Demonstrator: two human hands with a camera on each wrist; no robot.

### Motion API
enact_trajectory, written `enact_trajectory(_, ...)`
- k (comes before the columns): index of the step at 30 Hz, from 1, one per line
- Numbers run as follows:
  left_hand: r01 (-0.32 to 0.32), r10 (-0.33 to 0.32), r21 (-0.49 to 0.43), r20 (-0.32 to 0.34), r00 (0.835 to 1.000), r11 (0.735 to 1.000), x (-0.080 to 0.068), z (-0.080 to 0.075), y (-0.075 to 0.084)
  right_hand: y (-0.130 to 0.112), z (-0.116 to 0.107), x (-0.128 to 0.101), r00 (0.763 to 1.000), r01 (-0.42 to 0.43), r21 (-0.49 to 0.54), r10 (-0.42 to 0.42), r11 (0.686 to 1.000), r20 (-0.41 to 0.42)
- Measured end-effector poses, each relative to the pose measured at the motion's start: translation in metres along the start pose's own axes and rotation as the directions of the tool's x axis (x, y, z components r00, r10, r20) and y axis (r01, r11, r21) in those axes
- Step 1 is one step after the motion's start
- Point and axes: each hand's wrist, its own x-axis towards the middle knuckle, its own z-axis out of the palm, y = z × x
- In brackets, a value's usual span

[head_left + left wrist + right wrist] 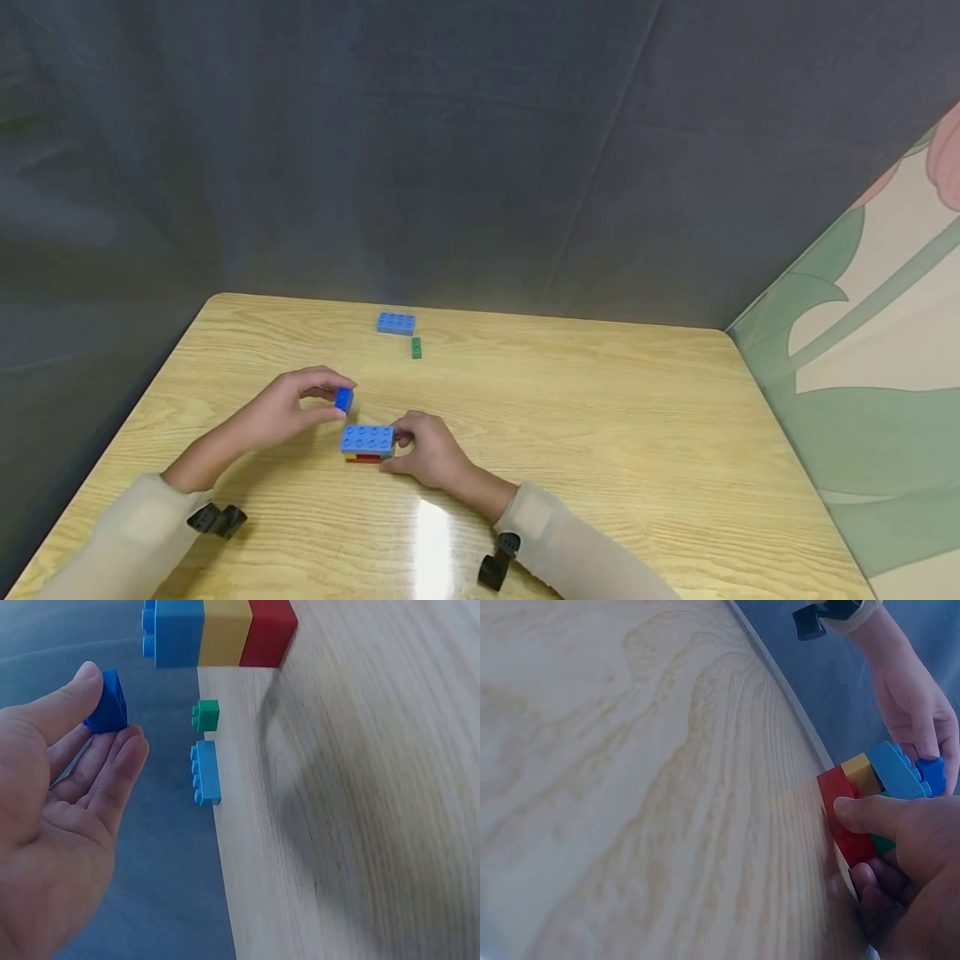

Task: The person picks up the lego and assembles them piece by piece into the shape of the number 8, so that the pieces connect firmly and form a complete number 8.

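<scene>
Brick stack [367, 438] occupies right grip [431, 452], blue brick [343, 400] occupies left grip [282, 408], at wooden table [600, 433] before curtain [450, 167].

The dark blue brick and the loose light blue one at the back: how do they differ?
The dark blue brick is smaller than the light blue brick. The left hand holds the dark blue brick; the light blue brick rests on the table. Both are blue.

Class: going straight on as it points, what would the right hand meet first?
The brick stack, which the right hand already grips; beyond it, probably the dark-blue brick in the left hand, though depth is unclear.
</scene>
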Motion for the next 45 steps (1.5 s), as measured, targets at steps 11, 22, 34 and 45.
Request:
enact_trajectory(11,0.027,-0.022,-0.066,0.066,0.998,0.997,-0.013,0.01,0.003,0.0,-0.002,0.0,1.0,-0.008,-0.022,0.008,1.0,0.001)
enact_trajectory(22,0.063,-0.055,-0.092,0.088,0.995,0.994,-0.02,0.014,0.002,0.0,-0.002,-0.001,1.0,-0.004,-0.016,0.004,1.0,-0.003)
enact_trajectory(34,0.055,-0.043,-0.112,0.105,0.994,0.992,-0.02,0.015,0.004,0.0,-0.001,-0.001,1.0,0.003,-0.009,-0.003,1.0,-0.01)
enact_trajectory(45,0.02,-0.016,-0.039,0.102,0.995,0.999,-0.019,0.016,0.007,0.0,-0.002,-0.001,1.0,0.005,-0.027,-0.006,1.0,-0.008)
